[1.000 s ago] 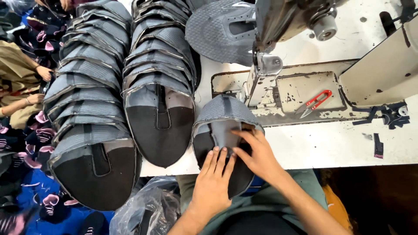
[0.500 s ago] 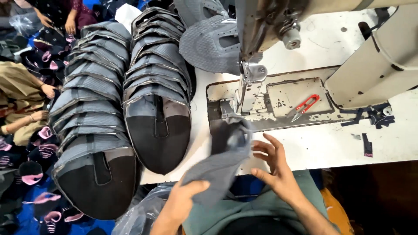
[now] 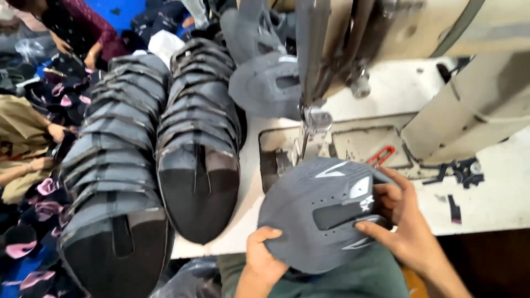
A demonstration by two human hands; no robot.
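Observation:
I hold a grey fabric shoe upper (image 3: 314,215) with white markings and a dark slot, flat and face up, just in front of the sewing machine's needle and presser foot (image 3: 309,124). My left hand (image 3: 264,259) grips its near-left edge with the thumb on top. At the right edge my right hand (image 3: 402,221) pinches it, fingers over the slot end.
Two long overlapping rows of grey and black shoe uppers (image 3: 199,149) lie on the white table (image 3: 486,193) at the left. Red thread snips (image 3: 381,156) lie on the machine bed. The cream machine arm (image 3: 469,110) stands right. Other people's hands (image 3: 55,132) work at far left.
The shoe upper has been lifted off the table edge, turned over and spread flat, now showing its marked side. Both hands moved to its edges. The view has come closer.

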